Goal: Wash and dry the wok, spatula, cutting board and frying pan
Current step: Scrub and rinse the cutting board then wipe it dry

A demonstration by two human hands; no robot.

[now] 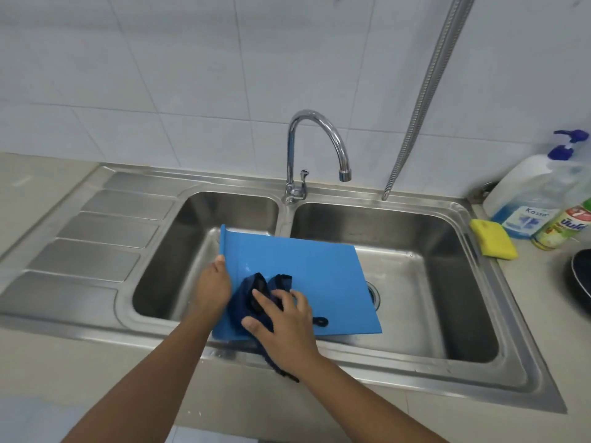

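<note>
A blue cutting board [313, 270] is held tilted over the double steel sink [415, 356], spanning the divider between the two basins. My left hand [212, 284] grips its left edge from the side. My right hand [283, 321] presses a dark blue cloth [252, 292] flat against the board's near left part; a tail of the cloth hangs below my wrist. At the right edge of the view, a black pan [582, 279] shows only its rim. The wok and spatula are out of view.
A chrome tap [315, 145] arches over the divider, with no water running. A yellow sponge [494, 239], a blue soap bottle [531, 199] and a green-labelled bottle [563, 227] stand on the right counter. A ridged drainboard [96, 231] lies left. A metal hose [425, 97] hangs down the tiled wall.
</note>
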